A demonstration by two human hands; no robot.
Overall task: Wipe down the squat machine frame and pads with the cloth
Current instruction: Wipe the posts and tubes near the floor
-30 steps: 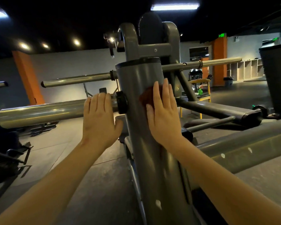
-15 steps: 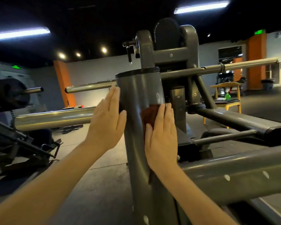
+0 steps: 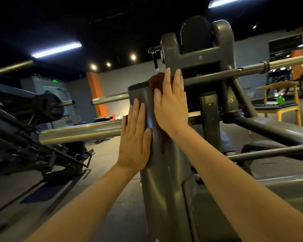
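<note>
A thick grey upright post (image 3: 162,180) of the squat machine frame rises in front of me. My right hand (image 3: 171,106) lies flat, fingers straight, pressing a reddish-brown cloth (image 3: 153,81) against the top of the post; most of the cloth is hidden under the palm, with a strip hanging below it. My left hand (image 3: 135,139) rests flat against the post's left side, fingers straight, holding nothing. A dark pad (image 3: 194,34) sits above, between the grey bracket arms.
Chrome weight sleeves (image 3: 79,132) stick out to the left of the post. Grey frame tubes (image 3: 269,128) run off to the right. Another machine with a weight plate (image 3: 49,106) stands at left. A yellow chair (image 3: 280,105) stands at the far right.
My right hand has slid the cloth up the post to its top edge. My left hand has dropped lower on the post's left side. My view has turned left.
</note>
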